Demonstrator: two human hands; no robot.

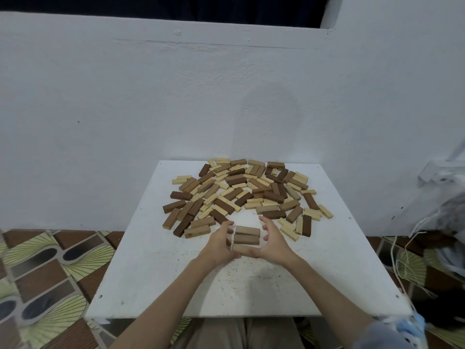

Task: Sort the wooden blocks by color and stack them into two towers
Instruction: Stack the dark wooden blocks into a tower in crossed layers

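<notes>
cupping a row of three brown blocks [246, 238] at the centre of the frame, the left hand [220, 244] and the right hand [273, 241] stand at either end, fingers curved and spread, thumbs meeting along the nearest block; whether the fingertips touch the block ends i cannot tell. the three lie side by side on the white table [314, 285]. above them, a mixed pile of blocks [246, 192], dark, mid-brown and pale, spreads across the table's far half.
</notes>
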